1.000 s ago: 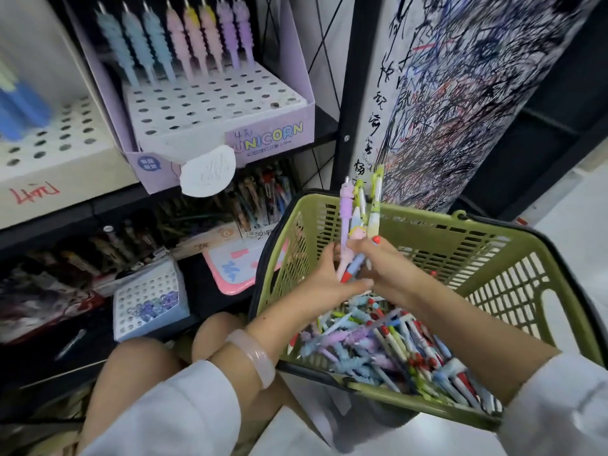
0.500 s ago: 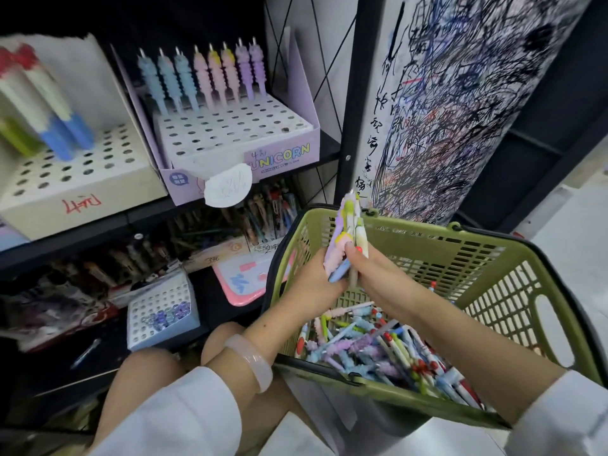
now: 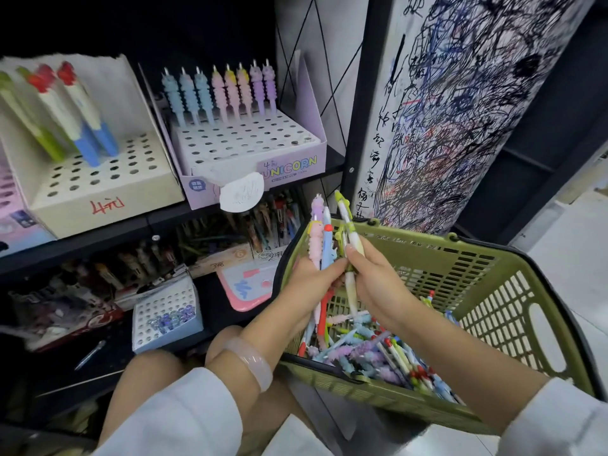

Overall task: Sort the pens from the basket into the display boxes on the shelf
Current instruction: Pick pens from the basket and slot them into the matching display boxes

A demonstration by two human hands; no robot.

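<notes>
Our left hand clasps a pen bundle above the basket; our right hand pinches a green pen. We judge we're gathering; next, carrying them to the unicorn box up-left of the basket.

Black metal shelving unit stood at left, w/ dark recess above & cluttered lower shelf in shadow. Upright black post edged it. White panel at right was covered in pen scribbles, black, blue & red. Pale tiled floor showed far right, lit brighter.
</notes>
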